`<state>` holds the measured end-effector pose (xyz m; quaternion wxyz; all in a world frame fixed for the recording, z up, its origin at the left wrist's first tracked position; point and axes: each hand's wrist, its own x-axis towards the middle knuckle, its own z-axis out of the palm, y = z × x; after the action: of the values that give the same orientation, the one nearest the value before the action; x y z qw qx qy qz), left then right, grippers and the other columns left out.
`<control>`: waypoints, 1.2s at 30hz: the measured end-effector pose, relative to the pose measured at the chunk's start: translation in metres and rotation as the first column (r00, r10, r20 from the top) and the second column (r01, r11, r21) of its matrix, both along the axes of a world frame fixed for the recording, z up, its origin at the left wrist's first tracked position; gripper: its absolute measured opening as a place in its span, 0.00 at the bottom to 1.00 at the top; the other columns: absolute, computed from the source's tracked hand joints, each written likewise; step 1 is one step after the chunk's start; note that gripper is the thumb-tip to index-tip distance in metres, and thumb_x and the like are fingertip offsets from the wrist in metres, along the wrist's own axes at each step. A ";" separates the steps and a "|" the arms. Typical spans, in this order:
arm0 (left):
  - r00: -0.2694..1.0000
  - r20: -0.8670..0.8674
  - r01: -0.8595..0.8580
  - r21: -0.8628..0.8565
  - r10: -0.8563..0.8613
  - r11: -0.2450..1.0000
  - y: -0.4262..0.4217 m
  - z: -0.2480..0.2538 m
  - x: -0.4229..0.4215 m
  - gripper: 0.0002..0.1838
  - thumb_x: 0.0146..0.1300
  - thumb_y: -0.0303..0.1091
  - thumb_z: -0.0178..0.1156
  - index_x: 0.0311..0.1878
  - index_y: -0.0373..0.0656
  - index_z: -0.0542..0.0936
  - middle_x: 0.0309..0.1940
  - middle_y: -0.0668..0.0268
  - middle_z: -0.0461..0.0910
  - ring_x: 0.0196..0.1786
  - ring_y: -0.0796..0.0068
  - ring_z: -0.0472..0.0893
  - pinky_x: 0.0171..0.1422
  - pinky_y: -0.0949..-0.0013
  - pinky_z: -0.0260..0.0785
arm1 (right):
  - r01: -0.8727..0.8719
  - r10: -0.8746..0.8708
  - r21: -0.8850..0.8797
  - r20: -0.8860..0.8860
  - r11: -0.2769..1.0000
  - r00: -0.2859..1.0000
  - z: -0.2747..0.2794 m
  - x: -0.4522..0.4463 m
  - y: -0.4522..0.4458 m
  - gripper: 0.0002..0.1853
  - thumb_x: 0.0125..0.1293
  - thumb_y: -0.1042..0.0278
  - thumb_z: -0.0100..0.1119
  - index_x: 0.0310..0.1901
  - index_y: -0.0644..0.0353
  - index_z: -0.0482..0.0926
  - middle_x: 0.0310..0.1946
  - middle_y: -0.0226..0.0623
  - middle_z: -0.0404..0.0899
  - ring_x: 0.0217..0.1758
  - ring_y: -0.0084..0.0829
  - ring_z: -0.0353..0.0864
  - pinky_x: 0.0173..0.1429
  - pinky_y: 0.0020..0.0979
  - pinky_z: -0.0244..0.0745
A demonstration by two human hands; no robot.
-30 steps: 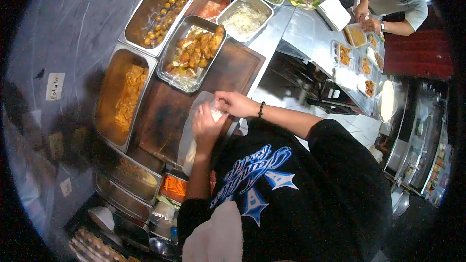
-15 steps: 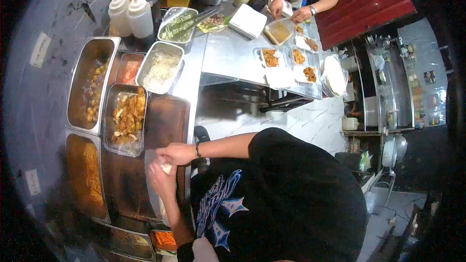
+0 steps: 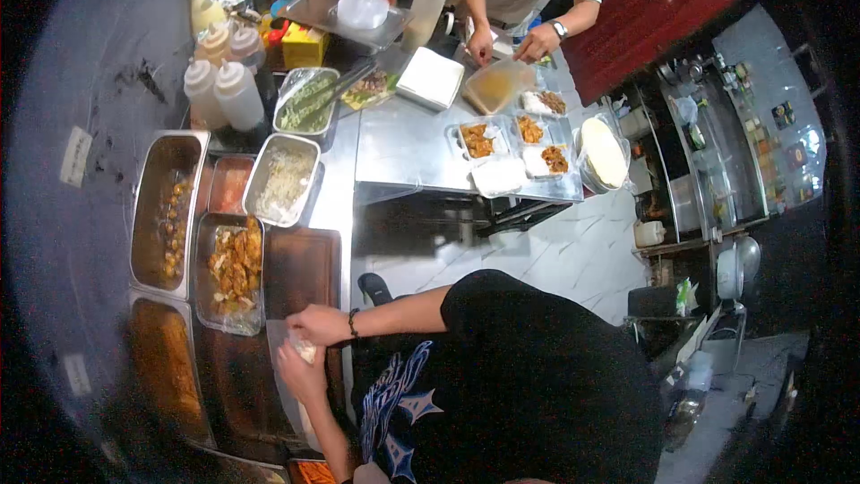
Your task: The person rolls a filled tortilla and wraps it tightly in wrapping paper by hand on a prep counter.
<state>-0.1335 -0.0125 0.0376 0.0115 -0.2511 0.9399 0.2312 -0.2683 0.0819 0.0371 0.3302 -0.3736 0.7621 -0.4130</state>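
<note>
My right hand (image 3: 319,325), with a dark beaded bracelet at the wrist, is closed at the top of a small whitish bundle (image 3: 307,352). From below, my left hand (image 3: 303,378) wraps its fingers round the same bundle. What the bundle contains is too small to make out. Under both hands lies a pale, see-through sheet (image 3: 278,341) along the counter edge. Just beyond them stands a clear tub of browned chicken pieces (image 3: 235,260). A brown board (image 3: 305,260) lies beside that tub.
Metal trays (image 3: 134,242) of food line the counter, with a tub of shredded white food (image 3: 279,181) and squeeze bottles (image 3: 239,94) farther off. Across a steel table (image 3: 394,148), a co-worker's hands (image 3: 511,43) hold a plastic container (image 3: 493,88) near several filled boxes (image 3: 499,177).
The view has shifted, so the counter sits lower in it. My hands stay together on the bundle. The co-worker's container is now tilted up over the boxes.
</note>
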 end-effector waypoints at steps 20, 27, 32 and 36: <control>0.965 -0.241 0.113 0.010 -0.108 0.994 -0.011 -0.049 0.006 0.30 0.51 0.49 0.74 0.53 0.39 0.79 0.49 0.50 0.78 0.51 0.47 0.77 0.57 0.54 0.70 | 0.092 -0.042 0.198 -0.242 0.976 0.969 -0.035 -0.003 0.006 0.15 0.55 0.55 0.64 0.26 0.61 0.85 0.27 0.51 0.83 0.31 0.50 0.84 0.39 0.47 0.79; 0.952 -0.300 0.094 0.068 -0.070 0.993 -0.002 -0.001 0.009 0.19 0.52 0.44 0.73 0.44 0.46 0.82 0.53 0.58 0.76 0.54 0.50 0.76 0.58 0.54 0.71 | 0.086 -0.049 0.290 -0.130 0.953 0.990 -0.003 -0.002 0.004 0.12 0.52 0.63 0.66 0.33 0.62 0.80 0.30 0.52 0.83 0.38 0.52 0.84 0.45 0.47 0.78; 0.944 -0.325 0.080 0.046 -0.061 0.996 -0.003 -0.010 0.007 0.15 0.53 0.45 0.70 0.39 0.46 0.82 0.52 0.62 0.76 0.50 0.54 0.76 0.52 0.55 0.72 | 0.304 -0.304 0.036 0.018 0.952 0.952 0.003 0.003 0.041 0.10 0.56 0.71 0.65 0.38 0.65 0.78 0.29 0.46 0.82 0.34 0.43 0.84 0.41 0.38 0.78; 0.957 -0.290 0.063 0.091 -0.034 0.994 -0.004 -0.003 0.005 0.15 0.53 0.43 0.71 0.38 0.46 0.82 0.52 0.61 0.76 0.50 0.54 0.76 0.52 0.55 0.72 | 0.338 -0.360 0.130 0.224 0.932 0.906 -0.016 0.024 0.049 0.13 0.57 0.70 0.68 0.42 0.66 0.80 0.28 0.41 0.84 0.33 0.29 0.85 0.40 0.29 0.79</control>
<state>-0.1282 -0.0165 0.0346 -0.1072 -0.1909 0.9248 0.3111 -0.2444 0.1309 0.0206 0.3581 -0.1625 0.7878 -0.4741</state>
